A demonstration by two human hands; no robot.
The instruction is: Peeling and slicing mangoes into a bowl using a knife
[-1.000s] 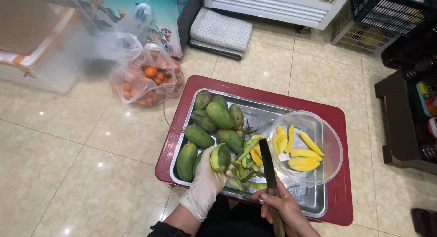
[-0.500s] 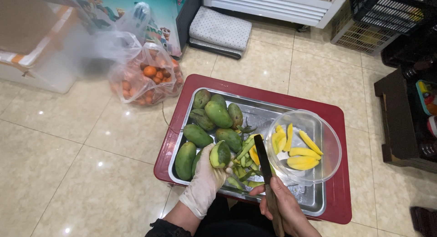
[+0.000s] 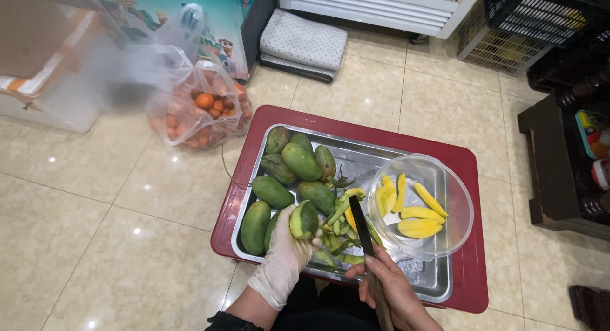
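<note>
My left hand, in a thin whitish glove, grips a partly peeled green mango over the metal tray. My bare right hand holds a long dark knife, its blade pointing away from me beside the mango. Several whole green mangoes lie in the tray's left half. Green peel strips are heaped in the middle. A clear round bowl at the tray's right side holds yellow mango slices.
The metal tray rests on a low red table on a tiled floor. A clear bag of oranges sits to the left. A folded grey mat lies behind. Dark shelving and crates stand at the right.
The knife has swung from lying low near my right hand to pointing forward beside the mango. My left hand keeps its hold on the mango.
</note>
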